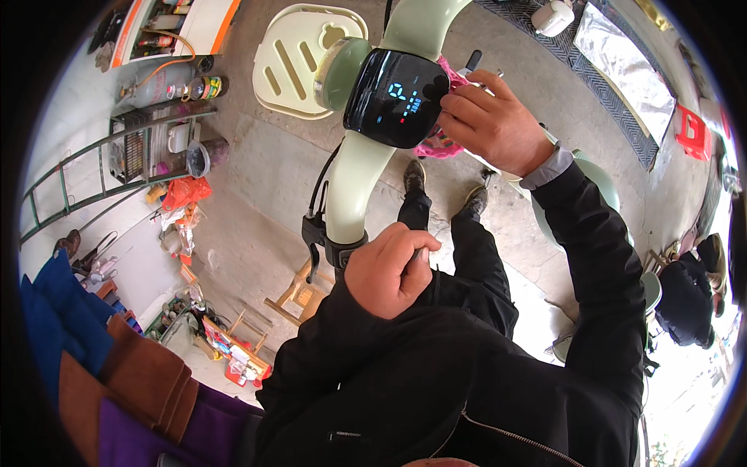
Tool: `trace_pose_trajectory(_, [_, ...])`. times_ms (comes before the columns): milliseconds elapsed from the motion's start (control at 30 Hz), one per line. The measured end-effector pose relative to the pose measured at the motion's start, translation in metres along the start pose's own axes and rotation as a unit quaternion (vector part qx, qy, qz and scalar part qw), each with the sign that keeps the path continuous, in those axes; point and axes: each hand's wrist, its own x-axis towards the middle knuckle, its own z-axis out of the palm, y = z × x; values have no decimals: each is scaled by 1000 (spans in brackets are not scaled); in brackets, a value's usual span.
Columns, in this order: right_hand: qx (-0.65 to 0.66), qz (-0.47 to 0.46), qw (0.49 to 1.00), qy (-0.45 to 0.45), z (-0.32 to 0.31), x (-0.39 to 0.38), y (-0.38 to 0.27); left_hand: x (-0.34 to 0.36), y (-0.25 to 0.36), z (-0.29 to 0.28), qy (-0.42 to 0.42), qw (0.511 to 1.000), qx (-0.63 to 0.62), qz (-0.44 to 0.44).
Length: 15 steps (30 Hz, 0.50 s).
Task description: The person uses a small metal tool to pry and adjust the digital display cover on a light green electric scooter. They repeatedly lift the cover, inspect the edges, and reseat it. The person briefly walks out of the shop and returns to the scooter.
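A pale green scooter handlebar (pixel 356 179) carries a glossy black display (pixel 398 97) with lit blue readouts. My left hand (pixel 389 272) is closed around the grip at the bar's lower end, just beside a black brake lever (pixel 311 245). My right hand (pixel 494 124) has its fingers curled against the display's right edge, over a pink patterned cloth (pixel 436 149); what they hold, if anything, is hidden. A round green housing (pixel 334 74) juts from the display's left side, in front of a cream slatted plastic basket (pixel 284 66).
Shelved bottles (pixel 167 89), a green metal rail (pixel 66 198) and orange bags (pixel 187 191) line the left wall. A wooden stool (pixel 299 292) stands behind the bar. Silver sheeting (pixel 626 70), a red stool (pixel 692 132) and dark piled items (pixel 685 296) lie rightward. My feet (pixel 475 198) are on concrete.
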Motion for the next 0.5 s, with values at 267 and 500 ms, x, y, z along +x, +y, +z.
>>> trace_pose_trajectory(267, [12,-1,1000,-12,8,-2,0,-2,-8,-1,2,994,45,96])
trace_pose_trajectory(500, [13,-1,1000,-12,12,-3,-1,-1,-9,-2,3,994,48,102])
